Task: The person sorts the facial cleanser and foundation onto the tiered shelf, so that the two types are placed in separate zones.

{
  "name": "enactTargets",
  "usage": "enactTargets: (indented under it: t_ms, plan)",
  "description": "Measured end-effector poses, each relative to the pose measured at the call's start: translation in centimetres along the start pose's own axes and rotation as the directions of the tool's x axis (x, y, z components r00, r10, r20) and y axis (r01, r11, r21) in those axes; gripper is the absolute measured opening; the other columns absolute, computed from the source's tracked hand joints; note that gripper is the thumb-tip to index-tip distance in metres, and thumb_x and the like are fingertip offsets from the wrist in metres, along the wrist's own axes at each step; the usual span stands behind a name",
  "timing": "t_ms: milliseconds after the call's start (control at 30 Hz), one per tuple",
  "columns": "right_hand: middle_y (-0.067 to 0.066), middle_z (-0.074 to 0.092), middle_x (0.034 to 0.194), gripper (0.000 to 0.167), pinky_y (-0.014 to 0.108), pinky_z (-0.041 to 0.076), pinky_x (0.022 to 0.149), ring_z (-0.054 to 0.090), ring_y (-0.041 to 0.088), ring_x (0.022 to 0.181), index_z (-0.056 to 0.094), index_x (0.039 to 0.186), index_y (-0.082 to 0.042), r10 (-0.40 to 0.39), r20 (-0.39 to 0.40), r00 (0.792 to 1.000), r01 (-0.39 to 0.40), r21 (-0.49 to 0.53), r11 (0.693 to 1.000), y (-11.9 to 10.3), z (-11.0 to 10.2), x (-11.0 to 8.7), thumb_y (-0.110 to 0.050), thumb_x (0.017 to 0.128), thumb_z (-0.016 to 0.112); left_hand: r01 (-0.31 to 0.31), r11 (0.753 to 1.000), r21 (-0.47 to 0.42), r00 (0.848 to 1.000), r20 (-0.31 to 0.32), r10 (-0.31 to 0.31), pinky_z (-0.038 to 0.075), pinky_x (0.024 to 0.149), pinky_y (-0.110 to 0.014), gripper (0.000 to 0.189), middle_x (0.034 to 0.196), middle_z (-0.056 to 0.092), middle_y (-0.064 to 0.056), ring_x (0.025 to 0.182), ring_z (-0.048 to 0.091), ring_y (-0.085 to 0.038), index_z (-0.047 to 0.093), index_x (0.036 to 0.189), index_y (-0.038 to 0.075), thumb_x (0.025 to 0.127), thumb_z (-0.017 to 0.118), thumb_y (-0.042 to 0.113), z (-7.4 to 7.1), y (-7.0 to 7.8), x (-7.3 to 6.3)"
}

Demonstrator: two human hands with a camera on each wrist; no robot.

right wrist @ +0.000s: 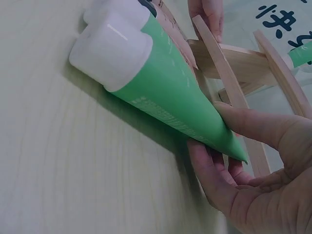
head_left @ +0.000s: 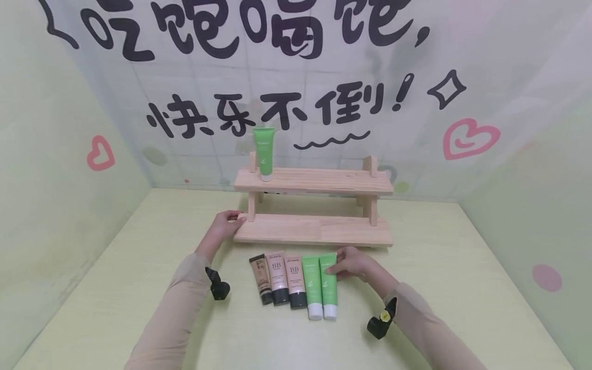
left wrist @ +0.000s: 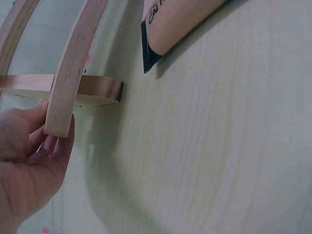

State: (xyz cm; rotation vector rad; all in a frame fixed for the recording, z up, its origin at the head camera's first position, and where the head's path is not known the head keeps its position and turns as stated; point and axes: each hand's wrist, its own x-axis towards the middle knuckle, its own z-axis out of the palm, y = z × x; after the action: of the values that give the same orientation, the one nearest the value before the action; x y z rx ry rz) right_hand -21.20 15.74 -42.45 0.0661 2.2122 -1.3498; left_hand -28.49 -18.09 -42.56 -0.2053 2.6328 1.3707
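My left hand [head_left: 227, 225] grips the left end of the lower board of a two-tier wooden shelf [head_left: 287, 229], thumb above and fingers beneath. With my right hand [head_left: 355, 263] I pinch the flat end of the rightmost green tube [head_left: 329, 288], which has a white cap; in the right wrist view that green tube [right wrist: 165, 97] lies between thumb and fingers. Beside it on the table lie another green tube [head_left: 313, 285], two pink BB cream tubes [head_left: 294, 277] and a small brown tube [head_left: 261, 277]. One more green tube [head_left: 264, 151] stands cap down on the upper board's left.
The pale wood-grain table [head_left: 416, 246] runs to a printed backdrop [head_left: 296, 77] behind the shelf, with side walls [head_left: 60, 169] left and right. The tubes lie in a row just in front of the lower board.
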Motion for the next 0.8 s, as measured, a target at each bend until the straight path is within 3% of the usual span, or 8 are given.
enactTargets:
  t_ms: [233, 467, 800]
  plan:
    - [0.004, 0.051, 0.082, 0.044, 0.027, 0.056, 0.065, 0.057, 0.011, 0.065, 0.047, 0.105, 0.009, -0.01, 0.018, 1.0, 0.009, 0.028, 1.0, 0.4, -0.2, 0.0, -0.002, 0.071, 0.073, 0.004, 1.0, -0.01, 1.0, 0.005, -0.004, 0.04, 0.102, -0.044, 0.047, 0.134, 0.044, -0.025, 0.124, 0.043, -0.037, 0.041, 0.133, -0.002, 0.095, 0.049, 0.024, 0.0, 0.0, -0.2]
    - [0.01, 0.052, 0.092, 0.053, 0.028, 0.056, 0.067, 0.058, 0.013, 0.07, 0.041, 0.114, 0.012, -0.015, 0.049, 0.999, 0.012, 0.064, 0.998, 0.5, -0.4, -0.4, 0.0, 0.072, 0.071, 0.023, 1.0, -0.016, 1.0, 0.002, -0.023, 0.04, 0.101, -0.044, 0.047, 0.135, 0.044, -0.023, 0.124, 0.043, -0.035, 0.041, 0.134, 0.001, 0.095, 0.049, 0.025, 0.0, -0.2, 0.0]
    - [0.007, 0.056, 0.09, 0.046, 0.03, 0.056, 0.071, 0.059, 0.013, 0.072, 0.045, 0.111, 0.01, -0.073, 0.113, 0.991, 0.065, 0.075, 0.995, 0.3, -1.2, -0.5, -0.001, 0.074, 0.07, 0.015, 1.0, -0.009, 1.0, -0.002, -0.015, 0.04, 0.101, -0.044, 0.047, 0.135, 0.045, -0.023, 0.124, 0.044, -0.035, 0.042, 0.133, 0.0, 0.095, 0.049, 0.025, 0.1, -0.2, 0.1]
